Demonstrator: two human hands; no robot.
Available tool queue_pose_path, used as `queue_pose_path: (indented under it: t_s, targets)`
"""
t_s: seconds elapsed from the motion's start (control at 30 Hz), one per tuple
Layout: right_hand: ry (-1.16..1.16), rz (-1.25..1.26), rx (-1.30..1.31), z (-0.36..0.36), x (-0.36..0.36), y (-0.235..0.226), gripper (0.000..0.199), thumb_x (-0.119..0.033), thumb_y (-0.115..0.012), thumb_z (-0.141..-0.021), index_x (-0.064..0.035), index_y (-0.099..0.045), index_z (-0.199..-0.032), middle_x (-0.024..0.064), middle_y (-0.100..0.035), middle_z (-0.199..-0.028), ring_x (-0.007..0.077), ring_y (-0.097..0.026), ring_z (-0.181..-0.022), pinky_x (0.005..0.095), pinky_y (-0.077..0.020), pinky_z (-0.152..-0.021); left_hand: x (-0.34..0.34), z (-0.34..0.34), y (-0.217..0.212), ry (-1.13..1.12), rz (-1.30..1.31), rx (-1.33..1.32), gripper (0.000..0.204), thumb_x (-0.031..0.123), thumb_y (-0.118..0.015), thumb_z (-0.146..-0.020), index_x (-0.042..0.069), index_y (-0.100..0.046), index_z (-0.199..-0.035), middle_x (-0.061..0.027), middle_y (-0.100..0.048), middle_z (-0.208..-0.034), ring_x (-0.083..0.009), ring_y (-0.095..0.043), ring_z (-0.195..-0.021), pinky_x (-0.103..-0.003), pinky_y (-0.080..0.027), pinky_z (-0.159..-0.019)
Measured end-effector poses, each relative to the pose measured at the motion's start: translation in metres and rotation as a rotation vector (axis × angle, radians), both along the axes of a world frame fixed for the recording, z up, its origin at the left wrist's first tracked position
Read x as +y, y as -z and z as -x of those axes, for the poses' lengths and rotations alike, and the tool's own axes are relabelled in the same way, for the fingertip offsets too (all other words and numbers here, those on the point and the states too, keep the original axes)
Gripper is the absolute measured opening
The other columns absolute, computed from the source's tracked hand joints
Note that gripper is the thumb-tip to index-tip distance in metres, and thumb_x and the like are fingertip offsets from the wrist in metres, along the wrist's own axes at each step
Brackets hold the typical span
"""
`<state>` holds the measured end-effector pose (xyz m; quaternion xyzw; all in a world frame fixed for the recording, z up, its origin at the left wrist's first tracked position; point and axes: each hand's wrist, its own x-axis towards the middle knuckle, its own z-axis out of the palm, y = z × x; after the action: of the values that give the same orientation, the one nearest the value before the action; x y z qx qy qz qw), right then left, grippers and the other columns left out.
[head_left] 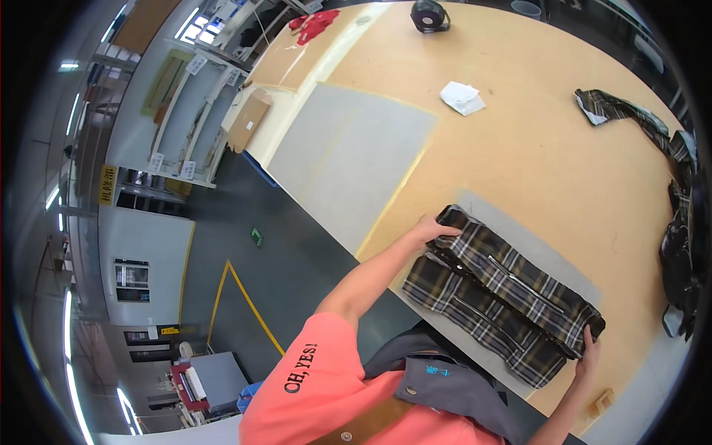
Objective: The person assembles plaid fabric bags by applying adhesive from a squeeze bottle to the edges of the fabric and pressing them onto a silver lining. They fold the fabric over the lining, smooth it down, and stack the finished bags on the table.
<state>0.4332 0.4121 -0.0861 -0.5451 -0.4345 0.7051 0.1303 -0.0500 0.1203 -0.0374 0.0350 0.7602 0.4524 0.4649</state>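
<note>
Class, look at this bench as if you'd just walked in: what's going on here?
A person is handling plaid cloth at the near edge of a table. The left hand has a grip on its left end, and the right hand holds the right end. More plaid pieces lie along the right side, and something white lies farther back.

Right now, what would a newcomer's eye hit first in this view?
Probably the dark plaid cloth at the table's near edge, with the left hand and right hand gripping its opposite ends. Next, the bright coral shirt at the bottom of the picture. Then the red cloth at the table's far left end, vivid against the pale surface.
</note>
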Motion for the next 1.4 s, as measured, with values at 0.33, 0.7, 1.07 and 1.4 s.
queue_pose_path:
  t_s: [0.33,0.7,1.07,1.4]
  targets:
    - [0.081,-0.131,-0.032,-0.051,-0.038,-0.074,0.040,-0.019,-0.066,-0.091,0.0008,-0.055,-0.124,0.0069,-0.063,-0.115,0.0166,-0.059,-0.103,0.0315,-0.0442,-0.092,-0.052,-0.027,-0.070,0.069,-0.130,-0.001,0.038,0.020,-0.081,-0.075,-0.003,-0.069,-0.103,-0.0092,-0.070,-0.097,-0.0156,-0.066,-0.085,-0.031,-0.052,-0.078]
    - [0.106,-0.152,-0.085,-0.037,-0.122,-0.002,0.061,-0.021,-0.066,-0.088,-0.0095,-0.038,-0.141,0.0069,-0.056,-0.127,0.0214,-0.055,-0.112,0.0341,-0.0437,-0.096,-0.136,-0.064,0.047,-0.036,0.088,0.544,0.076,0.034,-0.085,-0.068,0.001,-0.050,-0.127,-0.0166,-0.057,-0.121,-0.0286,-0.055,-0.113,-0.038,-0.045,-0.095]
    - [-0.260,-0.524,-0.074,0.094,-0.153,-0.222,0.065,-0.009,-0.054,-0.078,-0.0107,-0.033,-0.139,0.0097,-0.060,-0.101,0.0163,-0.055,-0.083,0.0266,-0.0453,-0.077,-0.024,-0.200,-0.124,0.654,-0.900,0.936,0.097,0.051,-0.079,-0.068,0.003,-0.037,-0.141,-0.0189,-0.041,-0.137,-0.0358,-0.040,-0.128,-0.046,-0.030,-0.108]
    - [-0.169,-0.235,0.218,0.168,-0.203,-0.315,0.048,-0.019,-0.059,-0.089,-0.0101,-0.039,-0.131,0.0047,-0.057,-0.094,0.0122,-0.063,-0.076,0.0260,-0.0551,-0.055,-0.002,-0.212,-0.158,0.151,-1.097,1.112,0.055,0.001,-0.073,-0.070,0.006,-0.055,-0.122,-0.0121,-0.065,-0.105,-0.0331,-0.061,-0.097,-0.041,-0.050,-0.085]
